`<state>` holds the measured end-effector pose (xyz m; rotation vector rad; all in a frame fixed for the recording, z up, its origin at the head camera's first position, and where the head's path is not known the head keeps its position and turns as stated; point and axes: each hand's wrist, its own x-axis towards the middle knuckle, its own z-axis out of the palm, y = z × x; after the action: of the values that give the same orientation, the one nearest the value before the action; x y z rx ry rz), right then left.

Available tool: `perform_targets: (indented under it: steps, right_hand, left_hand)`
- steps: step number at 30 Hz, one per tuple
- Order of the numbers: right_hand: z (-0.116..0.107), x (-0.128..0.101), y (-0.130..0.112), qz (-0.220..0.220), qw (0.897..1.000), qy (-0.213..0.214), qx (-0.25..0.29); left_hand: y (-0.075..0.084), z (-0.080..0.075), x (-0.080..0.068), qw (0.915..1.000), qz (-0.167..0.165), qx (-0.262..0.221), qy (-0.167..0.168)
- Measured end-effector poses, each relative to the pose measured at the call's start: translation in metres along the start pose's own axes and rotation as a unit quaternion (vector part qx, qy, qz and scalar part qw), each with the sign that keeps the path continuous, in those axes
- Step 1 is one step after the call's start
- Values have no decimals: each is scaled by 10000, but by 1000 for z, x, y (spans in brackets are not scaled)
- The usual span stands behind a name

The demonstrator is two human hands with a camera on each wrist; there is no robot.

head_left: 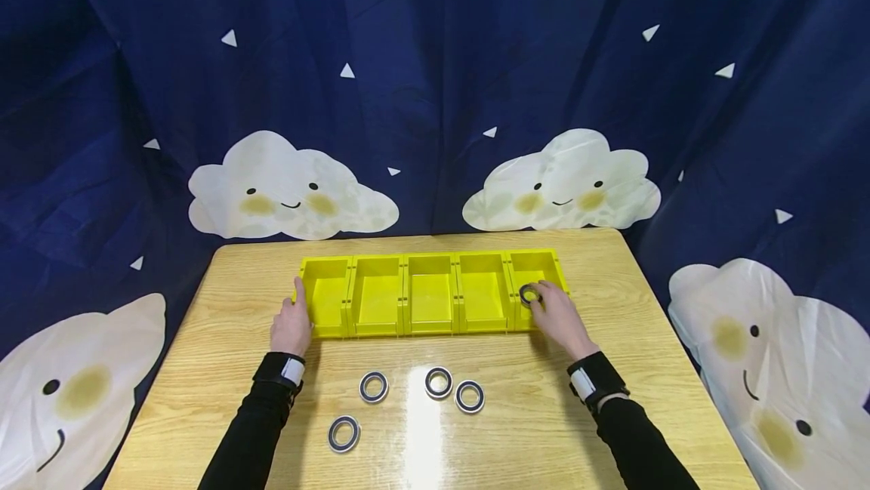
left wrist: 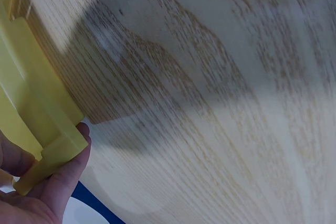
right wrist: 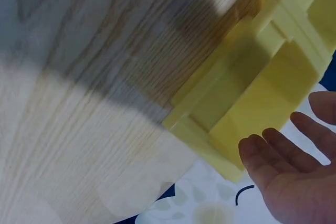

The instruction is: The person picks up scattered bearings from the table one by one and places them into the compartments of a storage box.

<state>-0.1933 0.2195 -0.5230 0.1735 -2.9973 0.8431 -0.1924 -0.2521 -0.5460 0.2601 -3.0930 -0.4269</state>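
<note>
Behind the table hangs a dark blue curtain [head_left: 435, 60] printed with smiling white clouds and small white triangles, filling the whole background. In front of it stands the wooden table [head_left: 612, 414], light oak grain with a bright glare streak down its middle. Along the table's far half sits a row of five joined yellow bins [head_left: 431, 294], open at the top, running left to right.

The left hand [head_left: 291, 324] rests against the left end of the row, its fingers straight and its thumb touching the outer corner of the leftmost bin; the left wrist view shows the thumb [left wrist: 73, 166] lying along the bin's yellow corner edge. The right hand [head_left: 559, 315] reaches over the front of the rightmost bin, and in the head view its fingertips pinch a ring [head_left: 529, 294], dark with a pale rim, which sits just inside that bin near its front wall. In the right wrist view the fingers [right wrist: 273, 150] look loosely extended beside the bin's corner, and the ring is not visible there.

Nearer the person, four more rings lie flat on the table: one [head_left: 373, 386], one [head_left: 438, 382] and one [head_left: 469, 396] in a loose line, the last two just beside each other, and a fourth [head_left: 343, 433] apart at the front left
</note>
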Motion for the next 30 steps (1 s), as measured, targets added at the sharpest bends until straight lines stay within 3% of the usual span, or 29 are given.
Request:
perform_targets:
  steps: [6, 11, 21, 30]
  right_hand:
    - [7, -23, -12, -368, 9968, 600, 373]
    - [23, -41, -22, -762, 9939, 703, 377]
    - [54, -69, -36, -994, 9943, 29, 382]
    - [66, -76, -44, -1481, 9873, -463, 346]
  left_hand:
    - [0, 1, 0, 10000, -4, 2, 39]
    - [0, 1, 0, 9999, 68, 40, 104]
    - [-3, 4, 0, 9997, 106, -8, 228]
    - [-3, 4, 0, 9991, 169, -52, 382]
